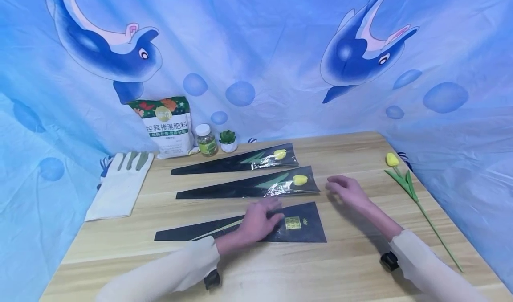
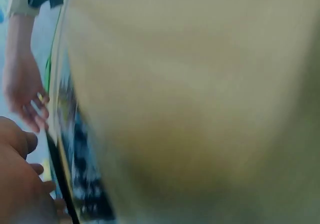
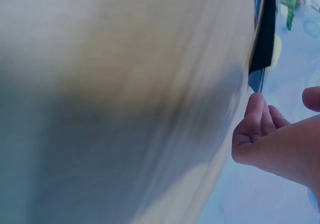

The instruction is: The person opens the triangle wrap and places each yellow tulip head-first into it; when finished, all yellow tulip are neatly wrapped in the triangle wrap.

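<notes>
Three black, tapered flower sleeves lie on the wooden table, one behind another. A yellow tulip shows through the clear front of the back sleeve (image 1: 208, 165) and of the middle sleeve (image 1: 224, 189). On the front sleeve (image 1: 308, 235) are a gold square label and a small crown print; a pale green stem (image 1: 218, 227) runs along its narrow part. My left hand (image 1: 258, 222) is over the front sleeve, fingers loosely spread, hiding its middle. Just beyond the wide end of the middle sleeve, my right hand (image 1: 348, 193) has loosely bent fingers with nothing between them.
A single yellow tulip (image 1: 410, 188) lies along the table's right side. White gloves (image 1: 120, 186) lie at the left. Along the back stand a fertilizer bag (image 1: 170, 130), a lidded jar (image 1: 206, 141) and a small potted succulent (image 1: 228, 141), before a blue dolphin-print curtain (image 1: 256, 48).
</notes>
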Demonstrator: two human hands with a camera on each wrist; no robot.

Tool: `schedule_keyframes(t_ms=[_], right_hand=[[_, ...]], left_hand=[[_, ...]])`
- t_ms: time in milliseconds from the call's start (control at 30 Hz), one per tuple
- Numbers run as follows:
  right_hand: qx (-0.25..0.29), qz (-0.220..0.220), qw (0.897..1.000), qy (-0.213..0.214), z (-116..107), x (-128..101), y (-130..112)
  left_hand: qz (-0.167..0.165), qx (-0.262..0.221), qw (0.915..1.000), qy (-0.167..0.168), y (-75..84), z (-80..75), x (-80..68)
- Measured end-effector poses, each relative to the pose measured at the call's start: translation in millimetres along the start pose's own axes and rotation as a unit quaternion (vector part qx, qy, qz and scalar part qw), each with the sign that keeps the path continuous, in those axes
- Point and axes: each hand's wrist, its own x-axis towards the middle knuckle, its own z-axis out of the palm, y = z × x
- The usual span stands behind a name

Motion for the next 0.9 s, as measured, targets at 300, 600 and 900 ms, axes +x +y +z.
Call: schedule_keyframes(t_ms=[300,600,900], right_hand=[[-0.019,-0.013,1.000,-0.008,-0.2,-29.3,9.7],[-0.011,-0.031,0.999,-0.016,10.1,-35.8,5.7],[-0.011,-0.031,0.999,-0.015,15.6,-39.4,6.6]], left_hand=[[0.000,0.072,0.9934,-0.089,14.4,21.7,-15.6],[-0.003,0.127,0.9870,-0.098,9.5,25.4,-11.6],[0.003,0.133,0.9872,-0.088,8.4,26.9,-11.1]])
